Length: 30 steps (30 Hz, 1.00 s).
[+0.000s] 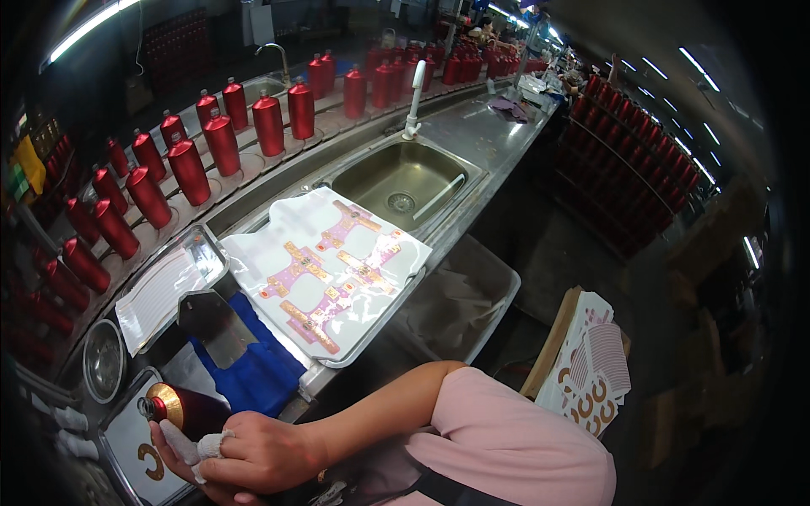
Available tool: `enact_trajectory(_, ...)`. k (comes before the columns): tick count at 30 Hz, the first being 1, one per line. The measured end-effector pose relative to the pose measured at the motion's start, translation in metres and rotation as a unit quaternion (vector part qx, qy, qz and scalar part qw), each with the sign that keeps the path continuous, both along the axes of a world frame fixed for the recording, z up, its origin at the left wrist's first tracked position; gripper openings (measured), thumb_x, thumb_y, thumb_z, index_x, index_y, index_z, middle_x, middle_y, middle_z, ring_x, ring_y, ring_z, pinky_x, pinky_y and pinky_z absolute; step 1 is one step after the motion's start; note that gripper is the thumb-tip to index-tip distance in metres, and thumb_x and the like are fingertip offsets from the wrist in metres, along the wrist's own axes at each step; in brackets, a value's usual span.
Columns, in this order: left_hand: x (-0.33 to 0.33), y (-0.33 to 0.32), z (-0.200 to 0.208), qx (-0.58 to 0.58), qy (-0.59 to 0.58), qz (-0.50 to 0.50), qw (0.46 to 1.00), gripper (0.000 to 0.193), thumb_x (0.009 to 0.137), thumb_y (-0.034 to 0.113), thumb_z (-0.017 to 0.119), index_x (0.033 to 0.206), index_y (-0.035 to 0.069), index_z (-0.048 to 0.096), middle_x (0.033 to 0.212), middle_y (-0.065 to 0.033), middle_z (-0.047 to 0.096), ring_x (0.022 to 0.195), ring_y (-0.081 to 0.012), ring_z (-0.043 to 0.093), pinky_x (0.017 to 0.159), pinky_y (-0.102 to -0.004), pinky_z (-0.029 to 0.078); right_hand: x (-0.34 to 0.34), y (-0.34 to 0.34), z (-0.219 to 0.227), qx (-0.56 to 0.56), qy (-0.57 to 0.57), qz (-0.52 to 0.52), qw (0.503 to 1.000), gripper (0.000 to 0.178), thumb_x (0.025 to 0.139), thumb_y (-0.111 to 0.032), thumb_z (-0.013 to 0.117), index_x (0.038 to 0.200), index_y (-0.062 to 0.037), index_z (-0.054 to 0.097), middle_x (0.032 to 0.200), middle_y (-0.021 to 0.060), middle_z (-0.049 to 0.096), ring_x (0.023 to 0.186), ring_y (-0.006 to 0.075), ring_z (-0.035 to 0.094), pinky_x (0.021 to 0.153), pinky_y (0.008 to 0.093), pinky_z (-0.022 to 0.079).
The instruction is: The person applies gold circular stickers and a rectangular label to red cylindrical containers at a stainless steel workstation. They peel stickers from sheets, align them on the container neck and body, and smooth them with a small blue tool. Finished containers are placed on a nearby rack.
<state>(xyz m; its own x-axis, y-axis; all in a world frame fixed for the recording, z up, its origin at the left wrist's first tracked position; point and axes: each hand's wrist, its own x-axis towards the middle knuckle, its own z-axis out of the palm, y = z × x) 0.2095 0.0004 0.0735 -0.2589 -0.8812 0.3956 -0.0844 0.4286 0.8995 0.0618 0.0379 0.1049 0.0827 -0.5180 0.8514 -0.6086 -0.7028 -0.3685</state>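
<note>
Right hand part-curled, hold unclear | 1 gold-shouldered bottle beside | 1 sink | 1 white tap

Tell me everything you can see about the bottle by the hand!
The bottle is shiny dark red with a gold shoulder and a short, clear neck that looks like glass, no cap on. It is tipped sideways, neck toward the picture's left, near the blue cloth. The right hand seems to touch its near side and hides part of it.
</note>
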Motion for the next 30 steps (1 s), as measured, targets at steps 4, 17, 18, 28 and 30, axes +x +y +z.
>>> enact_trajectory(4, 0.004, -0.005, 0.000, -0.009, -0.008, 0.019, 1.000, 0.109, 0.090, 0.082, 0.021, 0.158, -0.002, 0.024, 0.163, -0.0241, 0.021, 0.148, -0.0384, 0.029, 0.120, -0.0500, 0.026, 0.009, 0.005, -0.002, -0.004, 0.007, 0.024, 1.000, 0.022, 0.085, -0.024, 0.064, 0.089, -0.0039, 0.058, 0.071, 0.0067, 0.053, 0.057, 0.0242, 0.052, 0.053, 0.0368, 0.039)
enact_trajectory(17, 0.024, 0.014, 0.008, -0.074, -0.061, -0.014, 0.995, 0.125, 0.081, 0.095, 0.022, 0.160, -0.001, 0.021, 0.164, -0.0267, 0.013, 0.151, -0.0399, 0.018, 0.122, -0.0524, 0.018, 0.007, 0.002, -0.009, 0.121, -0.009, 0.059, 0.991, 0.025, 0.086, -0.025, 0.079, 0.104, -0.0097, 0.070, 0.072, 0.0033, 0.057, 0.054, 0.0213, 0.055, 0.049, 0.0359, 0.040)
enact_trajectory(18, 0.028, 0.011, 0.004, -0.074, -0.067, -0.054, 0.994, 0.129, 0.077, 0.098, 0.022, 0.160, -0.001, 0.020, 0.165, -0.0275, 0.008, 0.153, -0.0399, 0.011, 0.123, -0.0523, 0.014, 0.008, 0.000, -0.011, 0.119, -0.019, 0.085, 0.989, 0.027, 0.083, -0.019, 0.080, 0.106, -0.0075, 0.070, 0.077, 0.0040, 0.062, 0.056, 0.0212, 0.057, 0.051, 0.0354, 0.042)
enact_trajectory(28, 0.035, 0.017, -0.010, -0.040, 0.058, -0.154, 0.986, 0.119, 0.085, 0.079, 0.057, 0.161, -0.002, 0.014, 0.166, -0.0252, -0.004, 0.155, -0.0385, 0.004, 0.123, -0.0497, 0.010, 0.019, -0.009, -0.013, 0.110, 0.031, 0.168, 0.979, 0.023, 0.077, -0.008, 0.077, 0.097, -0.0019, 0.068, 0.075, 0.0045, 0.059, 0.056, 0.0203, 0.057, 0.048, 0.0324, 0.044)
enact_trajectory(30, 0.038, 0.010, -0.010, -0.042, 0.069, -0.140, 0.987, 0.119, 0.085, 0.080, 0.056, 0.161, -0.002, 0.014, 0.166, -0.0245, -0.002, 0.155, -0.0376, 0.007, 0.123, -0.0491, 0.012, 0.017, -0.011, -0.014, 0.166, 0.023, 0.184, 0.969, 0.023, 0.078, -0.008, 0.077, 0.098, -0.0025, 0.068, 0.076, 0.0047, 0.060, 0.057, 0.0212, 0.059, 0.049, 0.0328, 0.045)
